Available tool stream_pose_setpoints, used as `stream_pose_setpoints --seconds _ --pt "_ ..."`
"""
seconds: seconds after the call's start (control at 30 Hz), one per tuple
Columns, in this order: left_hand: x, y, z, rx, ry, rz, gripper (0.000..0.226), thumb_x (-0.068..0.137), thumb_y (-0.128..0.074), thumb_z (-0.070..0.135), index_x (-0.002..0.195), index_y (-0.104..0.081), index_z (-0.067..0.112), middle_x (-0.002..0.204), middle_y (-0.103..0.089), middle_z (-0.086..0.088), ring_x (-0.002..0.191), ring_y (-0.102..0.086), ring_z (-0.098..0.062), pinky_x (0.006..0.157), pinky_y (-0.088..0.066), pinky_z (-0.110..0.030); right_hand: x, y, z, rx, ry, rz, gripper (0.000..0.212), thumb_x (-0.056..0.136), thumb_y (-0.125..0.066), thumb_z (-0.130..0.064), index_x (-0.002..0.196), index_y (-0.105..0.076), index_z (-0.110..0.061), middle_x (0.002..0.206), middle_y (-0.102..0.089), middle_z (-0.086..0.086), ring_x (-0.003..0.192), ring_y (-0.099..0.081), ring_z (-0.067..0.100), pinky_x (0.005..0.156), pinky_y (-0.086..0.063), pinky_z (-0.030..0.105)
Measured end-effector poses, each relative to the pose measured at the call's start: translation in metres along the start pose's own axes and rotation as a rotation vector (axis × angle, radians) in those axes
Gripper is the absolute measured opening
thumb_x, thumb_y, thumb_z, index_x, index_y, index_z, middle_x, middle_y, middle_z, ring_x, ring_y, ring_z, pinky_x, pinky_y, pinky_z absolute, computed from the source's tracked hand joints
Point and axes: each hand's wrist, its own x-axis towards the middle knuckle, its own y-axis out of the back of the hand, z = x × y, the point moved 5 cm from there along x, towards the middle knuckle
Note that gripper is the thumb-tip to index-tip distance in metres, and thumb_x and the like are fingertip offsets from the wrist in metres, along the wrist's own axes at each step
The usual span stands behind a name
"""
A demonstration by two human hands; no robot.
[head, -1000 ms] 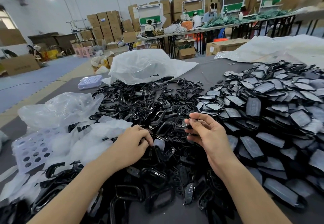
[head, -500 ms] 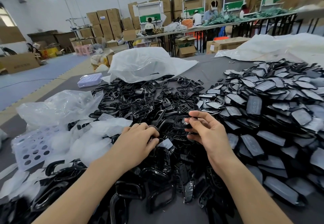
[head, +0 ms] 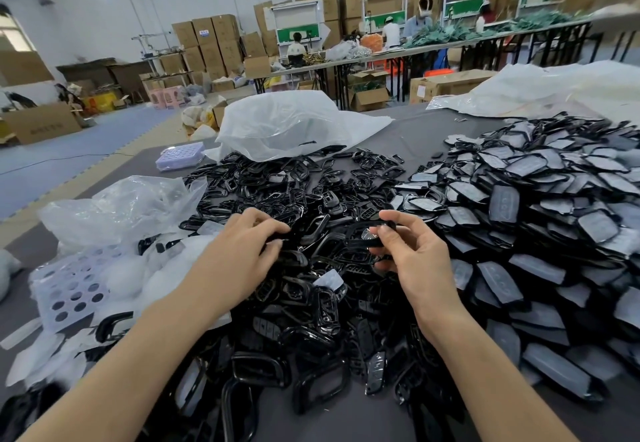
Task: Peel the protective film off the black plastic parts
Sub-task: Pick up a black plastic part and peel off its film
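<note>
A heap of glossy black plastic frame parts (head: 284,199) covers the middle of the grey table (head: 426,130). To the right lies a big pile of black parts still under greyish film (head: 540,206). My right hand (head: 412,251) pinches one black frame part (head: 367,234) between thumb and fingers, lifted just above the heap. My left hand (head: 242,244) reaches into the heap with curled fingers, its tips on a black part (head: 280,234); whether it grips that part is hidden. Peeled whitish film pieces (head: 152,279) lie at the left.
A crumpled clear bag (head: 117,206) and perforated white sheets (head: 69,289) sit at the left. A large white plastic bag (head: 287,123) stands behind the heap, another plastic sheet (head: 554,88) at the far right. People work at long tables in the background among stacked cartons.
My left hand moved forward and right, from the film pile into the black heap. My right hand raised its frame part slightly.
</note>
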Motion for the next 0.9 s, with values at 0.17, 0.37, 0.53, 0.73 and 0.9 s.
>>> stream_pose_setpoints --seconds 0.17,0.37,0.53,0.73,0.9 --pt "0.003 0.005 -0.016 0.117 0.111 -0.075 0.031 0.101 -0.051 0.029 0.130 -0.060 0.026 0.122 -0.059 0.001 0.118 -0.048 -0.023 0.100 -0.039 -0.036 -0.003 -0.004 0.001 -0.049 0.025 -0.030 0.021 0.099 -0.063 -0.011 0.101 -0.071 -0.030 0.097 -0.076 -0.001 0.075 -0.071 0.009 0.063 -0.055 0.021" --pt "-0.004 0.001 0.003 0.075 -0.030 -0.191 0.026 0.100 -0.053 0.030 0.123 -0.063 0.028 0.100 -0.062 0.014 0.100 -0.056 -0.010 0.090 -0.045 -0.030 -0.003 -0.004 0.001 -0.082 0.051 -0.021 0.022 0.098 -0.063 -0.011 0.100 -0.070 -0.031 0.098 -0.075 0.000 0.076 -0.071 0.008 0.062 -0.055 0.020" --pt "-0.007 -0.008 0.026 -0.145 -0.054 -0.278 0.016 0.098 -0.057 0.030 0.111 -0.066 0.034 0.084 -0.061 0.020 0.082 -0.055 0.008 0.071 -0.041 -0.009 -0.004 -0.004 0.000 -0.127 0.082 0.004 0.022 0.099 -0.062 -0.013 0.098 -0.068 -0.034 0.101 -0.074 0.001 0.078 -0.071 0.010 0.061 -0.055 0.019" --pt "-0.017 -0.041 0.047 -0.051 -0.067 -0.536 0.059 0.088 -0.059 0.061 0.140 -0.046 0.036 0.130 -0.048 0.010 0.122 -0.041 -0.010 0.107 -0.038 -0.035 -0.005 -0.003 0.000 -0.173 0.099 0.005 0.020 0.099 -0.062 -0.013 0.101 -0.068 -0.032 0.098 -0.074 -0.001 0.078 -0.071 0.011 0.061 -0.054 0.019" --pt "-0.021 -0.031 0.039 -0.028 -0.078 -0.438 0.029 0.092 -0.062 0.050 0.117 -0.058 0.035 0.116 -0.058 0.013 0.114 -0.048 -0.011 0.097 -0.042 -0.035 -0.008 -0.007 0.000 -0.211 0.112 -0.006 0.021 0.098 -0.063 -0.013 0.100 -0.068 -0.034 0.094 -0.073 -0.003 0.077 -0.072 0.009 0.061 -0.055 0.020"
